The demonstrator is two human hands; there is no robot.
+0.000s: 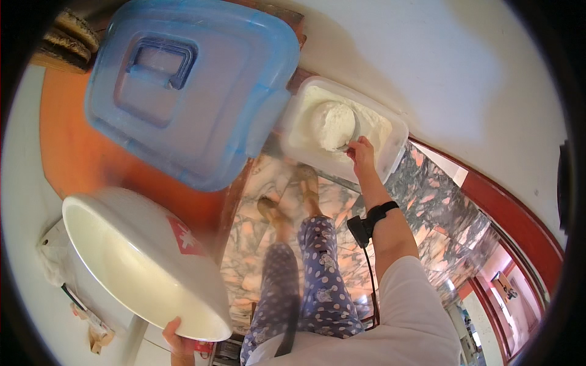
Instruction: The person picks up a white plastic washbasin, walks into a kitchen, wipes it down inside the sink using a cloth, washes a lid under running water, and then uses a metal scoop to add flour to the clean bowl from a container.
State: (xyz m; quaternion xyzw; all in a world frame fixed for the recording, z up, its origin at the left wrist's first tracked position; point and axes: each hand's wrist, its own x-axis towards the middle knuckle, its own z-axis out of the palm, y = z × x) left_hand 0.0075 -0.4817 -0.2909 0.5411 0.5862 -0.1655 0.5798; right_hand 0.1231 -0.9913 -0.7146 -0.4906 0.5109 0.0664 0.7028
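My left hand [177, 337] grips the rim of a large white basin [132, 261], which is tilted on its side at the lower left and shows a pale, bare inside. At the upper right, my right hand [360, 153] holds the edge or handle of a round scoop or bowl, heaped with white powder [336, 126] that looks like flour. The scoop is inside a translucent plastic bin [398, 132] that holds more of the same powder. Exactly how my fingers sit on the scoop is partly hidden.
A large blue-lidded plastic storage box [229, 91] stands on an orange surface [64, 132] left of the bin. Worn wooden or fibrous pieces [68, 41] lie at the upper left. A pale wall [458, 68] is on the right. Marbled floor tiles [256, 183] show below.
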